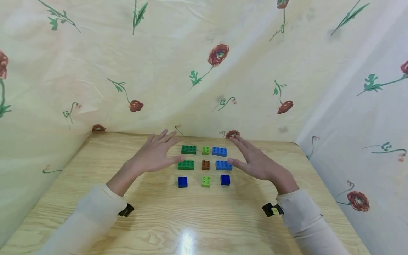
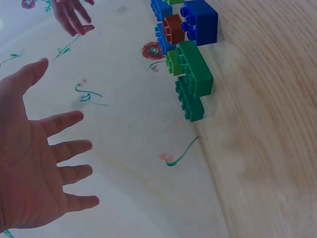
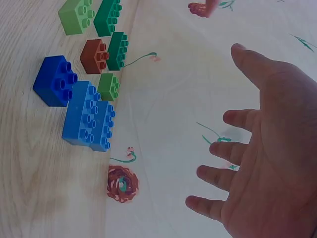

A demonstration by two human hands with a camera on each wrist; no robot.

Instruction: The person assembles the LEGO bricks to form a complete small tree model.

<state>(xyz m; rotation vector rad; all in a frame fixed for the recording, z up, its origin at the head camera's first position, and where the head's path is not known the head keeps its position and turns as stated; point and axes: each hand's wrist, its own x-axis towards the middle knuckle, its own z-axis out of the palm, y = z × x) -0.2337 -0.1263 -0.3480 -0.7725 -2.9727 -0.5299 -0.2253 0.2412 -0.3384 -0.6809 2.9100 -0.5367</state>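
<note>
Toy building bricks lie in three rows on the wooden table. The back row has a long dark green brick, a lime green brick and a long light blue brick. In the middle row are a green brick, a brown brick and a light blue brick. The front row holds a dark blue brick, a lime brick and another dark blue brick. My left hand, fingers spread, hovers left of the bricks; my right hand hovers on their right. Both hold nothing.
The wooden table reaches back to a cream cloth with printed flowers, which also hangs at both sides. A black wrist strap piece shows under the left sleeve, and another by the right sleeve.
</note>
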